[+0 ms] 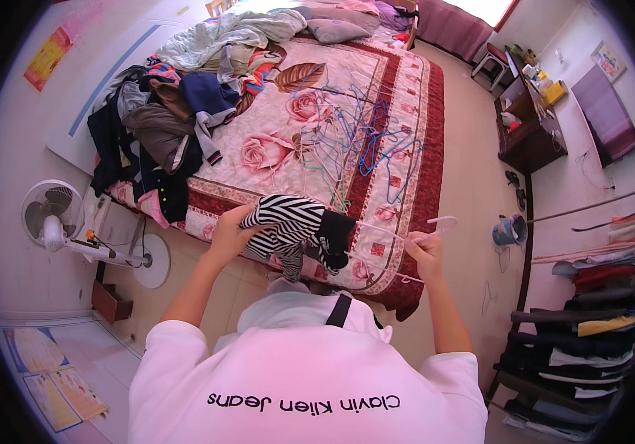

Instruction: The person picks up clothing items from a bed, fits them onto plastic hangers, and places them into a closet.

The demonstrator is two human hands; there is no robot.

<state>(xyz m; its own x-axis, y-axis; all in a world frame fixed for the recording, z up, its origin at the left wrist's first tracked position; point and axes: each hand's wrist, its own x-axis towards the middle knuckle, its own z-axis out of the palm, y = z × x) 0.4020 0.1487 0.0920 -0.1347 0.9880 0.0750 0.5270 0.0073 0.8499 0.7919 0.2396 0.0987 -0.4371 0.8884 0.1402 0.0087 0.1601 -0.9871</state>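
Note:
My left hand is closed on one end of a black-and-white striped garment. The garment has a solid black section on its right and hangs bunched over the near edge of the bed. My right hand grips a pale clothes hanger close to its hook. Leftward from that hand the hanger's thin arms reach to the garment's black section. Whether its far end is inside the cloth is hidden.
Several loose hangers lie on the flowered bedspread. A clothes heap covers the bed's left side. A white fan stands at left. Hung clothes, a blue bin and a dark desk are at right.

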